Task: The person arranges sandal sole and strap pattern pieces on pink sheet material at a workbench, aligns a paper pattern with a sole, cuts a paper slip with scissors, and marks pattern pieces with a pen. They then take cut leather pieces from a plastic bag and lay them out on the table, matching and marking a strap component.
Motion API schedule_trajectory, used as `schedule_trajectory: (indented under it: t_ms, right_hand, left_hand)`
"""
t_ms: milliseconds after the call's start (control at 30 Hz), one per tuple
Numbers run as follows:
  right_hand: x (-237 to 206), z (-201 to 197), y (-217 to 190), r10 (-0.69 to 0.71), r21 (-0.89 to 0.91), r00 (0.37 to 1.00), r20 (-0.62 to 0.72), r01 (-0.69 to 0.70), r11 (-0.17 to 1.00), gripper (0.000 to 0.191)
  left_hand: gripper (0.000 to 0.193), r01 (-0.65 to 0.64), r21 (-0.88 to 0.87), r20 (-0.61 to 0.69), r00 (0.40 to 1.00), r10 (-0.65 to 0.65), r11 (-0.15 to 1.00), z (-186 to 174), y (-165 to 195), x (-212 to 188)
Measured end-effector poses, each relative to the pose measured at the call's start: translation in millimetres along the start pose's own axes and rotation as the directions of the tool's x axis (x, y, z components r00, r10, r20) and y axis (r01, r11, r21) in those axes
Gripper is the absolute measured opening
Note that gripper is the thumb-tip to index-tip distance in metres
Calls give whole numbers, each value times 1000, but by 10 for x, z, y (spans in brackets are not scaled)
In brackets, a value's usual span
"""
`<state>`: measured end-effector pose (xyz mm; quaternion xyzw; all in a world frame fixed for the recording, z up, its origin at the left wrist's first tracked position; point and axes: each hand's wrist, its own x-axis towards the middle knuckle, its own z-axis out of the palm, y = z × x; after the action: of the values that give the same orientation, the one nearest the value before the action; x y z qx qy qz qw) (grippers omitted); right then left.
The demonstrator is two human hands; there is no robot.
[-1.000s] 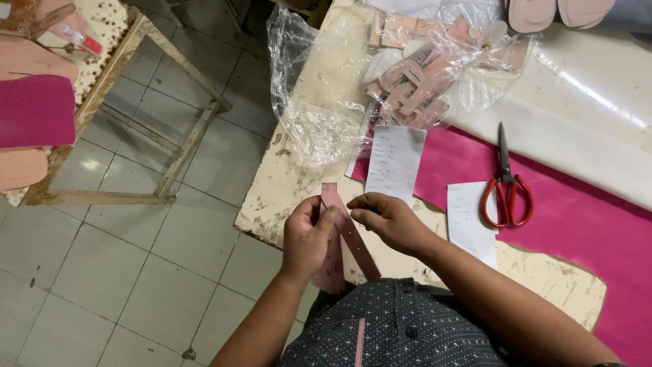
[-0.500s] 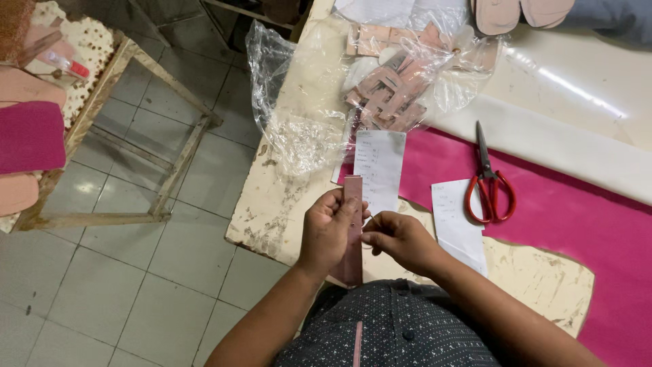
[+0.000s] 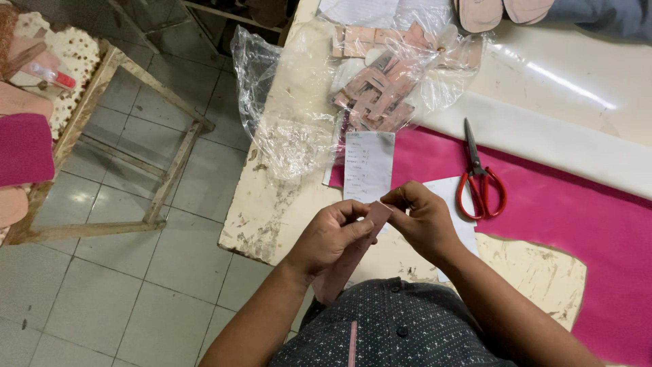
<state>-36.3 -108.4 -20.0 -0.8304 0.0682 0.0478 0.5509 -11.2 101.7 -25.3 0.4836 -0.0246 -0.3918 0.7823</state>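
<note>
Head view: left hand (image 3: pixel 333 238) and right hand (image 3: pixel 424 221) both pinch the upper end of a pink strip (image 3: pixel 353 255), whose long axis slants down-left toward the torso; lower end apparently hangs free, above the worktable edge (image 3: pixel 272 231).

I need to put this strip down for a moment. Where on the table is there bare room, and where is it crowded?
Free: the pink sheet right of the red scissors, and the white roll and pale tabletop beyond them. Crowded: the far left, with the clear plastic bag of pink cut pieces, and the paper slips just beyond both hands holding the strip.
</note>
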Motion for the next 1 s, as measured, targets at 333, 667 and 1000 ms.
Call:
schedule_trajectory:
  t_ms: [333, 667, 1000]
  right_hand:
    - [145, -88, 124, 293, 701, 900, 323, -435, 565, 13]
    - [28, -13, 260, 245, 579, 831, 500, -531, 619, 14]
    - [-58, 77, 152, 18, 155, 960, 281, -64, 986, 19]
  left_hand:
    - [31, 177, 30, -179, 969, -169, 984, 159, 192, -119]
    - [21, -57, -191, -196, 980, 19, 980, -74, 235, -63]
    - [12, -78, 78, -424, 900, 104, 994, -10, 109, -86]
